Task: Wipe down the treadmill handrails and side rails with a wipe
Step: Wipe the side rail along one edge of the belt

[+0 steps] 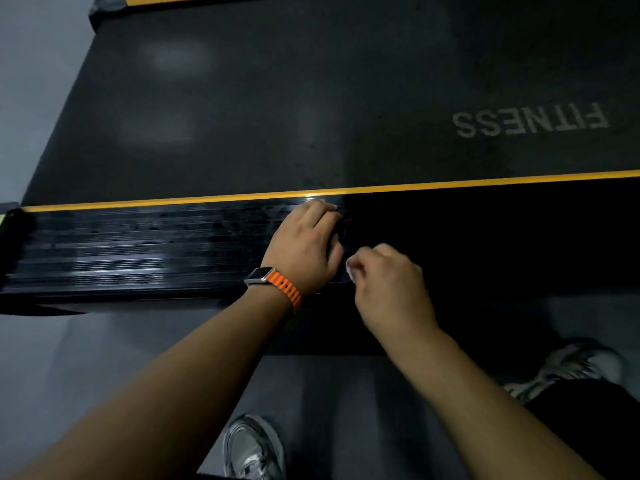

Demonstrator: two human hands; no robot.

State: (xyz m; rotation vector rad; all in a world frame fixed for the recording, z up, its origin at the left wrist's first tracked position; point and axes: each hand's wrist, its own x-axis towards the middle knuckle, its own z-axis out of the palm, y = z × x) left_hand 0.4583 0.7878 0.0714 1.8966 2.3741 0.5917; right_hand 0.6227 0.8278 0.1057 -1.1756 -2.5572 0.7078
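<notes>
Fingers R (369,258): curled, pinching wipe (350,270); R hand (388,285) over rail's dark part.
Fingers L (322,216): bent down on rail; can't tell if gripping anything.
L hand (304,244): rests on rail, touching it.
Rail (138,251): black, ribbed; long axis runs L-R across view, parallel to yellow stripe (173,201).
Wipe: small white wad, betw. both hands.
Belt (277,98): beyond stripe, "FITNESS" upside down.
Watch (273,280): orange strap, L wrist.

The side rail (138,251) is black and ribbed, running left to right in front of me with a yellow stripe (173,201) along its far edge; its left stretch shows glossy streaks. Only a small white bit of the wipe (349,268) shows, pinched in my right hand (391,289) over the rail.
</notes>
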